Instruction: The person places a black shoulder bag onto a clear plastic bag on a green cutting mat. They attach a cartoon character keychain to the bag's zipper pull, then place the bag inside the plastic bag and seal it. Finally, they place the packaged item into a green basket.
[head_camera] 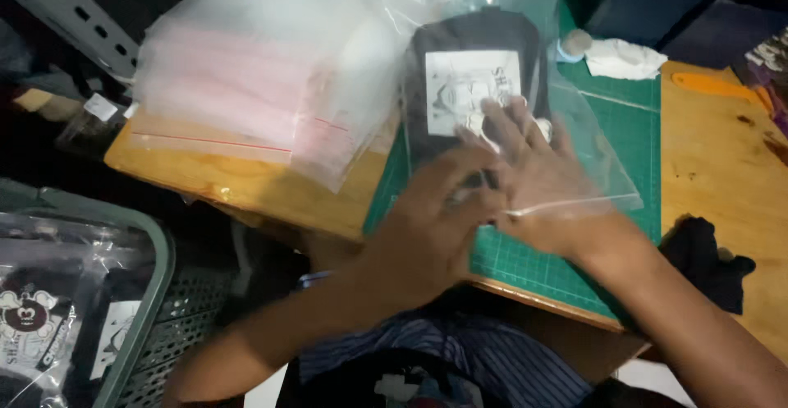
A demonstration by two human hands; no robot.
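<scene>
Pressing down at the centre of the frame, the left hand (431,223) and the right hand (542,182) meet over the lower edge of a clear plastic bag (591,141) that lies on a green cutting mat (632,121) on the wooden counter (714,162). Inside the bag sits a folded black garment (472,38) with a white printed panel. The right hand lies flat on the bag, fingers (505,125) spread and straight, gripping nothing. The left hand is curled at the bag's mouth; motion blur hides whether its fingers pinch the plastic. At the upper left of the frame a stack of empty clear bags (246,71) with red seal lines rests on the counter. At the lower left a grey-green basket (160,268) holds more bagged garments. A dark cloth (706,260) lies at the right, near the right forearm.
</scene>
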